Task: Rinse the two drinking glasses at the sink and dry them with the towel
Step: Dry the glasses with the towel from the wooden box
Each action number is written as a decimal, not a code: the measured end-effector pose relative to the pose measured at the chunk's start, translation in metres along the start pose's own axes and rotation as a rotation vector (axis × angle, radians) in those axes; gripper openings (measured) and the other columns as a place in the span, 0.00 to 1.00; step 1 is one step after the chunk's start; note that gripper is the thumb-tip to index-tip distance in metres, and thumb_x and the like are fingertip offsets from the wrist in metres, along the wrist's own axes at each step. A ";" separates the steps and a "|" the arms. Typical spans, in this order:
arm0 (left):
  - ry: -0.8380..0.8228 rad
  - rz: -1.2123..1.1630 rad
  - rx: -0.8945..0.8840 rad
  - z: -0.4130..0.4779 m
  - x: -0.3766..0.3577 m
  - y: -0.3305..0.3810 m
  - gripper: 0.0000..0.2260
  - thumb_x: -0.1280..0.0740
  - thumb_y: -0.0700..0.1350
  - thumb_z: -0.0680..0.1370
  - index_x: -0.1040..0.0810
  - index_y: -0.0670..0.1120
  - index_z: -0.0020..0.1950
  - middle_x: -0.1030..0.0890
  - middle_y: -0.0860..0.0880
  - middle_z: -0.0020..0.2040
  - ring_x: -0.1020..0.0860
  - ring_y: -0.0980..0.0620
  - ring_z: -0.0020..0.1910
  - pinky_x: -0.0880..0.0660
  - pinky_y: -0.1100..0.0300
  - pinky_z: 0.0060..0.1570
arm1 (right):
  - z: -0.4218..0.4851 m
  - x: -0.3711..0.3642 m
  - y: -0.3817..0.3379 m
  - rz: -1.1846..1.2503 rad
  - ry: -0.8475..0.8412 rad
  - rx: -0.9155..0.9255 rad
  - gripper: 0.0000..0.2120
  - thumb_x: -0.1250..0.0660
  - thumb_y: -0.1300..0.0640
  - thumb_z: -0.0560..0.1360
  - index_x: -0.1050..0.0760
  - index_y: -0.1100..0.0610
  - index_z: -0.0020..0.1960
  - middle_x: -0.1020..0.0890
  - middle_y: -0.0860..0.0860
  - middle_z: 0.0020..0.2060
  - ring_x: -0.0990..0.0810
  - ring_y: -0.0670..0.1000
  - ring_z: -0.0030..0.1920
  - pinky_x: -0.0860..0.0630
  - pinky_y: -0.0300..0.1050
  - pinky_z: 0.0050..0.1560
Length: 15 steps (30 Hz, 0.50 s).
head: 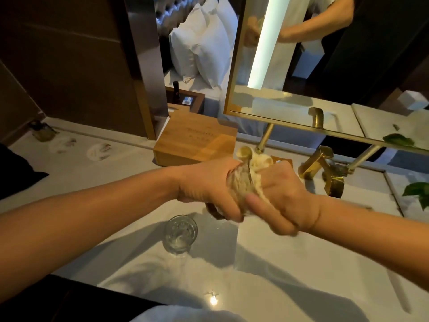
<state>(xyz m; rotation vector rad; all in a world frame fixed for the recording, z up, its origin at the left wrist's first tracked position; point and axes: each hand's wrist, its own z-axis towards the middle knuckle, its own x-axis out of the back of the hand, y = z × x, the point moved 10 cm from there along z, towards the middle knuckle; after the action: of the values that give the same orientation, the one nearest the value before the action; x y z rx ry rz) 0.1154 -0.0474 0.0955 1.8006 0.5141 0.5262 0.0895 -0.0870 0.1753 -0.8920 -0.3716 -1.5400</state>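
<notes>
Two hands meet over the worktop [120, 177] by the sink [301, 270]: the left hand [209, 189] grips a sideways drinking glass [240, 185], and the right hand [285, 201] clutches the towel [255, 160] stuffed inside it. The second glass [180, 233] stands upright just beside the sink's left edge.

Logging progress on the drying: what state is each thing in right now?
held glass: gripped by left hand, towel stuffed inside
towel: bunched, gripped by right hand
second glass: upright on counter, untouched
faucet: no water seen
wooden box: closed
</notes>
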 end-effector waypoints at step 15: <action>0.911 1.043 -0.268 -0.037 0.048 0.005 0.31 0.19 0.48 0.66 0.27 0.43 0.64 0.18 0.46 0.51 0.19 0.46 0.45 0.19 0.47 0.42 | -0.022 -0.052 0.085 0.537 0.449 -0.985 0.23 0.44 0.49 0.84 0.26 0.54 0.33 0.25 0.45 0.26 0.25 0.46 0.30 0.30 0.46 0.33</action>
<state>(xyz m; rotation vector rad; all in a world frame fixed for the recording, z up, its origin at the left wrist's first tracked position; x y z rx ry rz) 0.1323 0.0074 0.1145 1.3751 0.0210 2.0649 0.1602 -0.0828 0.1014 -1.2008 0.9648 -1.3157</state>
